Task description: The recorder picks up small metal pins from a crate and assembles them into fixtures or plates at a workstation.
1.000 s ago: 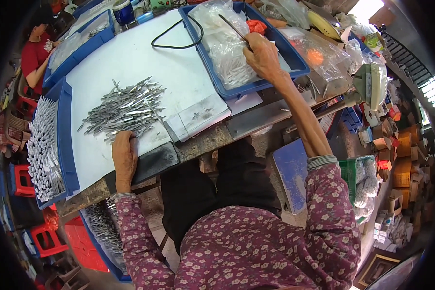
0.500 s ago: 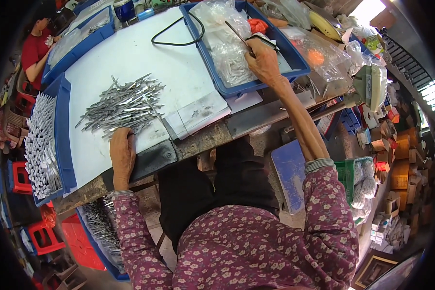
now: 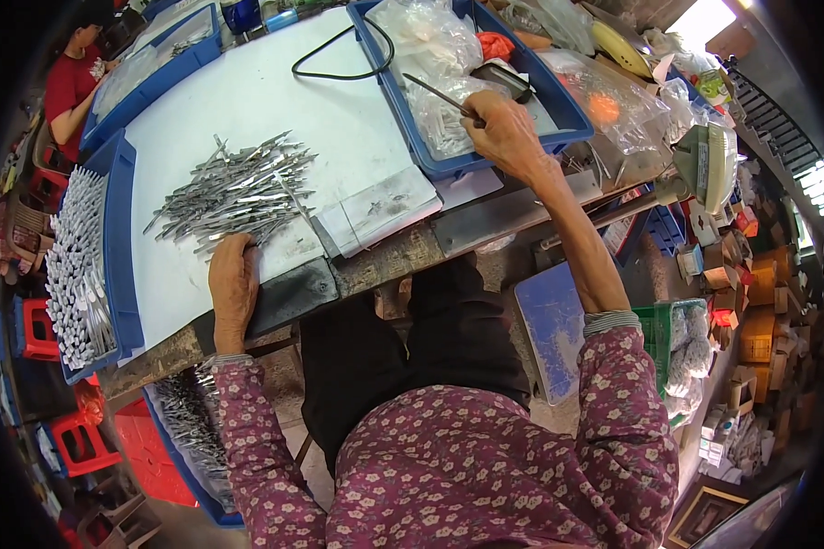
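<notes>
My right hand (image 3: 510, 135) is closed around one end of a thin dark rod (image 3: 438, 94), above the near side of a blue tray (image 3: 395, 101). The rod points to the far left, over clear plastic bags (image 3: 444, 114) in that tray. My left hand (image 3: 233, 285) rests at the near edge of the white-covered table (image 3: 275, 82), with its fingers curled together. What they hold, if anything, is hidden. Just beyond the fingertips lies a loose pile of slim silvery metal pieces (image 3: 238, 188). A pale flat pad with a thin band around it (image 3: 375, 212) sits right of the pile.
A blue bin (image 3: 119, 247) with many white sticks (image 3: 78, 265) stands at the left. A black cord loop (image 3: 339, 75) lies on the table. The lamp head (image 3: 708, 165) juts out at the right. Across the table's far left, a person in a red shirt (image 3: 69, 87) sits by another tray (image 3: 156, 78).
My right hand has come slightly nearer to me, and the rod has swung lower and flatter toward the left. My left hand has barely moved.
</notes>
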Demonstrator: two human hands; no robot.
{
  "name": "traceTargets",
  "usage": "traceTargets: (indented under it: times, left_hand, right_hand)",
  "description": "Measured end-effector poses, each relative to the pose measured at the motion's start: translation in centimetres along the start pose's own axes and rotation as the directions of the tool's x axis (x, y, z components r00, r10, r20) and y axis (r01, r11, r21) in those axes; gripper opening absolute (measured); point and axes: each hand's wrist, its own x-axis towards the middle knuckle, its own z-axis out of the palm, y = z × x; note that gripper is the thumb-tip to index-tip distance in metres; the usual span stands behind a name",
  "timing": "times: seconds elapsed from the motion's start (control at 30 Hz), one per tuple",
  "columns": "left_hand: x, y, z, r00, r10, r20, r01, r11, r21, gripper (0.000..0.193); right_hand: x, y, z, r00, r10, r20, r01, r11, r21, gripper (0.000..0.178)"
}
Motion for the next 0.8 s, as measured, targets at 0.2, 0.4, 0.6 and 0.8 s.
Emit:
traceTargets:
  times: [0.2, 0.4, 0.6, 0.8]
  left_hand:
    - [-0.2, -0.4, -0.2, 1.0, 0.002, -0.019, -0.003, 0.998, -0.059, 0.016]
    - [0.2, -0.4, 0.0, 0.997, 0.031, -0.069, -0.042, 0.985, -0.168, 0.018]
    - [-0.8, 1.0, -1.0, 0.955, -0.298, -0.011, 0.262, 0.856, -0.445, 0.008]
    - [-0.5, 4.7, -1.5, 0.925, -0.378, -0.035, 0.267, 0.712, -0.649, 0.009]
  right_hand:
    - [0.6, 0.9, 1.7, 0.996, -0.011, 0.089, 0.026, 0.985, -0.17, 0.018]
    - [0.3, 1.9, 1.0, 1.0, 0.011, 0.007, -0.011, 1.0, -0.005, 0.015]
    - [-1.1, -1.8, -1.7, 0.986, 0.147, -0.082, -0.125, 0.965, 0.231, 0.013]
    - [-2.1, -6.2, -0.4, 0.975, -0.163, 0.154, 0.108, 0.942, 0.317, 0.005]
